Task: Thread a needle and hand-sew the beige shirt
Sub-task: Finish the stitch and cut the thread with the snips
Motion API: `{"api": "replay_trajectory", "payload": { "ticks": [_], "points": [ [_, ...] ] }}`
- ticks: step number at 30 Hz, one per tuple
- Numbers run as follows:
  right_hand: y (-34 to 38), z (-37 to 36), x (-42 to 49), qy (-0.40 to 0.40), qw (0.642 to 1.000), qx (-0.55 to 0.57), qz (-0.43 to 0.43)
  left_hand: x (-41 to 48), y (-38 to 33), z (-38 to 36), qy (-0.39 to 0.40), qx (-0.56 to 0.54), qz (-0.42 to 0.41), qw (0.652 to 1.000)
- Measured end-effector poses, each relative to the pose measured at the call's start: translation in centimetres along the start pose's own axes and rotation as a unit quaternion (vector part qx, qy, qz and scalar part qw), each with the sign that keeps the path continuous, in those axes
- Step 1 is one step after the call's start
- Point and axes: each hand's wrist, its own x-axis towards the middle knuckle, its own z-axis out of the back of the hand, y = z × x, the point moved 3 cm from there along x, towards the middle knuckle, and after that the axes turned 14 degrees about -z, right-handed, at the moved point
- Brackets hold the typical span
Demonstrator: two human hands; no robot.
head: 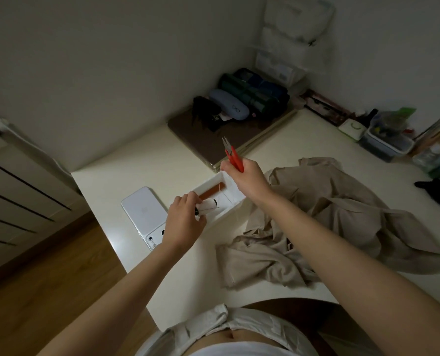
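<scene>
A crumpled beige shirt (324,222) lies on the white table at the right. A small white box (235,199) stands left of it, with an orange-brown strip (211,191) inside. My left hand (185,222) grips a white thread spool (208,207) at the box's near end. My right hand (247,178) holds red thread snips (233,155) above the box's far end, blades pointing up and away. A thin thread (225,194) runs from the spool toward my right hand. No needle is visible.
A white phone (143,214) lies face down left of the box, near the table's left edge. A brown mat (213,140) with a glasses case and dark items sits at the back. Containers and clutter (385,140) line the far right; a black object (437,194) lies right of the shirt.
</scene>
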Motion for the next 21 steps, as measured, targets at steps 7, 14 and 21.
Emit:
{"api": "replay_trajectory", "payload": {
  "ticks": [7, 14, 21],
  "points": [
    [3.5, -1.1, 0.1, 0.060, 0.994, 0.084, 0.023, 0.5, 0.4, -0.1, 0.034, 0.040, -0.018, 0.998],
    [2.4, -2.1, 1.1, 0.078, 0.989, 0.128, -0.010, 0.6, 0.4, -0.2, 0.046, 0.055, -0.011, 0.997],
    [-3.3, -2.5, 2.1, 0.111, 0.976, -0.167, -0.081, 0.8, 0.2, -0.2, 0.093, 0.077, 0.005, 0.993]
  ]
}}
